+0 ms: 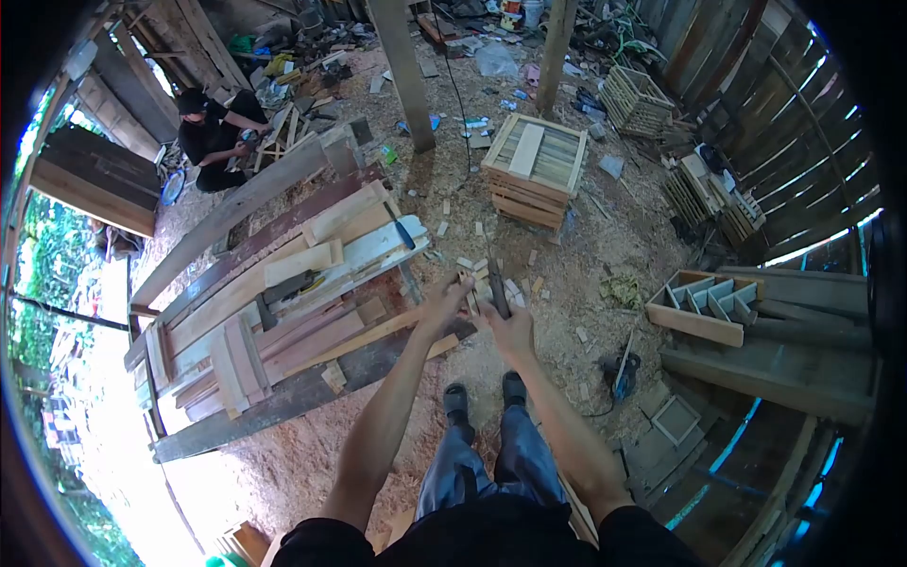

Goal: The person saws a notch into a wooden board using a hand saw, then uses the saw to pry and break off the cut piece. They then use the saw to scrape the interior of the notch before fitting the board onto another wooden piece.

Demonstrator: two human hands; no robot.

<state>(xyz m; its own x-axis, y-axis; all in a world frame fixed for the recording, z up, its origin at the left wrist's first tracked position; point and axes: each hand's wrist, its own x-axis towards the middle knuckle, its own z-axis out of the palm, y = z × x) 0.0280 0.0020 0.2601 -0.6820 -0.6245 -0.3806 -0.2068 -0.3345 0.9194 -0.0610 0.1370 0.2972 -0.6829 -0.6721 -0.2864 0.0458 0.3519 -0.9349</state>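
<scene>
My right hand is closed around a long, narrow dark tool, whose thin end points away from me; its exact kind does not show clearly. Just left of it, my left hand pinches a small strip of wood close beside the tool. Both hands are raised in front of me, over a floor strewn with small wood blocks. Near my left hand, the workbench holds stacked planks and a tool with a blue handle.
A person crouches at the far left beside wooden pieces. Slatted wooden crates stand ahead between posts. To the right are a divided wooden box and a power tool on the ground. Shavings cover the floor around my feet.
</scene>
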